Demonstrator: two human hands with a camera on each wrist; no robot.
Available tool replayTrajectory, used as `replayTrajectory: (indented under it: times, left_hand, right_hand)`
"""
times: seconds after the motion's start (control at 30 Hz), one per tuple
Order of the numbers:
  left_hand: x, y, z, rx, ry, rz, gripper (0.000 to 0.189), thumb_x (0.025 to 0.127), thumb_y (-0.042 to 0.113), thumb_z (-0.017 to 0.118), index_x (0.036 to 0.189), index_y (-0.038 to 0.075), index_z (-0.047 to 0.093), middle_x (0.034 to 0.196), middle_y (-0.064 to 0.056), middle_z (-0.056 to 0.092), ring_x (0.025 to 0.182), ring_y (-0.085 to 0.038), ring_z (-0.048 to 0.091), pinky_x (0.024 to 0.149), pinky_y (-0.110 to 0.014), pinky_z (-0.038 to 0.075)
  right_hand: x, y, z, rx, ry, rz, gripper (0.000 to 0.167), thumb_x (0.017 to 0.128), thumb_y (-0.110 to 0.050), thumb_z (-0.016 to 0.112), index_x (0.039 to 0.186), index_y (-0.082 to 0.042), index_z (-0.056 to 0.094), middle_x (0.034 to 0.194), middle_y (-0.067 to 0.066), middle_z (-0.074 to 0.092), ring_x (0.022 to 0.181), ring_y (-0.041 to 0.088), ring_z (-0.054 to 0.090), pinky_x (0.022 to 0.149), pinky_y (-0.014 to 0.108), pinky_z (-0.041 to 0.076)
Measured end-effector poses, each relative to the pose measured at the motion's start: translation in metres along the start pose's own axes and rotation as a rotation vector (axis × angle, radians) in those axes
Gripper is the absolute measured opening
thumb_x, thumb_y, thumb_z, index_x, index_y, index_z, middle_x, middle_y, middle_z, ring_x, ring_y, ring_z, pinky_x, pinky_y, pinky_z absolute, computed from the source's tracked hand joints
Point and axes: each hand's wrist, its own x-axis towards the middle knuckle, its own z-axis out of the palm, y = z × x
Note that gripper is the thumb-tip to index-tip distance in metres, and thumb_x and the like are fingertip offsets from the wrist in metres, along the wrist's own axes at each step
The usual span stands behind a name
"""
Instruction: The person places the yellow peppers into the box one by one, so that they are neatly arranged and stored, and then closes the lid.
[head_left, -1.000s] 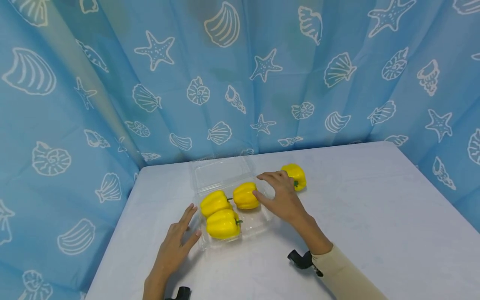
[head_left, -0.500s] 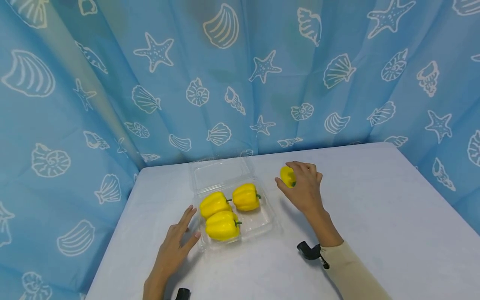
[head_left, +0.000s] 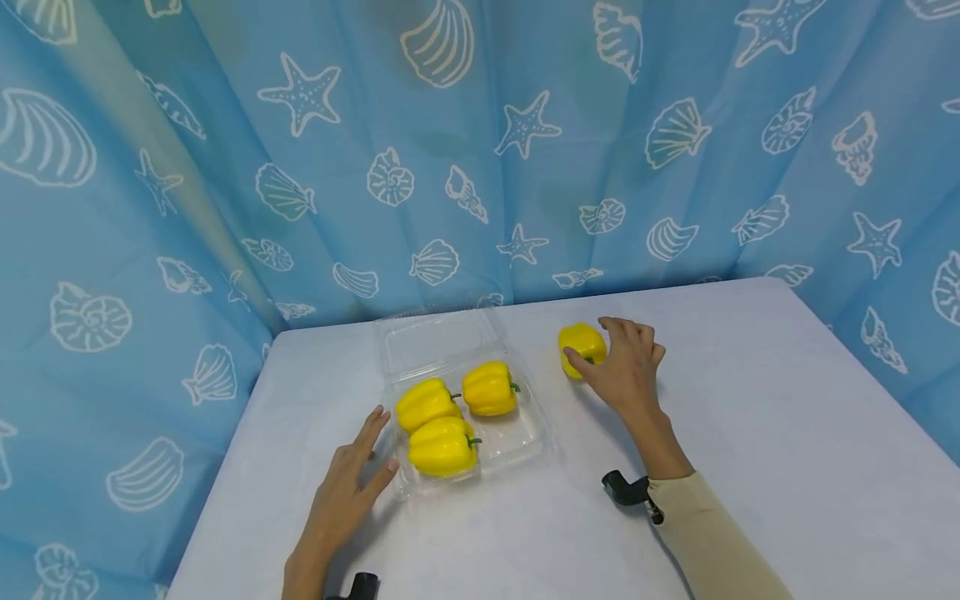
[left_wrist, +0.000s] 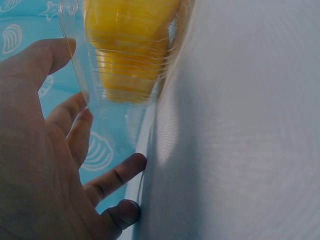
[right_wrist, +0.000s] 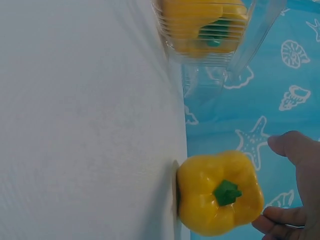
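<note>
Three yellow bell peppers, one of them at the front [head_left: 442, 447], lie in a clear plastic clamshell box [head_left: 517, 446] whose lid is folded back. My left hand [head_left: 348, 492] is at the box's left side, fingers extended; in the left wrist view its thumb and fingertips [left_wrist: 76, 104] are right at the rim. A fourth yellow bell pepper [right_wrist: 220, 194] with a green stem sits on the table to the right of the box. My right hand [head_left: 626, 367] is spread beside it, thumb apart from the fingers, with some fingertips close to the pepper's side in the right wrist view.
A white cloth covers the table [head_left: 750, 433]. Behind and to the left hangs a blue curtain [head_left: 315, 167] with white shells and starfish. The raised clear lid [head_left: 438, 342] lies toward the back edge. A black camera mount [head_left: 630, 490] is strapped at my right wrist.
My right hand has moved right from above the box's right-hand pepper to the pepper outside, then slightly farther right, uncovering more of it. The left hand stays by the box.
</note>
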Motion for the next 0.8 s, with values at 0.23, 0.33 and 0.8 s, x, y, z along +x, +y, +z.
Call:
replayTrajectory:
  times: [0.23, 0.33, 0.8]
  left_hand:
    - [-0.001, -0.002, 0.001, -0.002, 0.005, 0.004, 0.067, 0.098, 0.057, 0.052, 0.158, 0.039, 0.027, 0.164, 0.015, 0.021, 0.115, -0.023, 0.052, 0.086, -0.059, 0.048]
    - [0.000, -0.001, 0.000, 0.001, 0.007, 0.002, 0.067, 0.099, 0.057, 0.052, 0.158, 0.038, 0.027, 0.164, 0.014, 0.021, 0.115, -0.023, 0.051, 0.086, -0.059, 0.048]
    - [0.000, 0.001, 0.000, -0.008, -0.010, -0.001, 0.067, 0.099, 0.056, 0.052, 0.159, 0.036, 0.027, 0.164, 0.015, 0.021, 0.115, -0.023, 0.051, 0.087, -0.058, 0.048]
  right_hand:
    - [0.000, 0.004, 0.004, -0.024, -0.044, 0.032, 0.078, 0.082, -0.050, 0.077, 0.136, 0.002, 0.053, 0.137, 0.022, 0.050, 0.123, 0.041, 0.033, 0.087, 0.057, 0.024]
    - [0.000, 0.004, 0.005, -0.031, -0.052, 0.039, 0.081, 0.082, -0.051, 0.077, 0.137, 0.002, 0.052, 0.137, 0.022, 0.050, 0.123, 0.041, 0.033, 0.088, 0.057, 0.024]
    - [-0.003, 0.010, 0.011, -0.034, -0.058, 0.046, 0.082, 0.080, -0.053, 0.078, 0.135, 0.002, 0.051, 0.132, 0.023, 0.051, 0.118, 0.041, 0.034, 0.086, 0.057, 0.023]
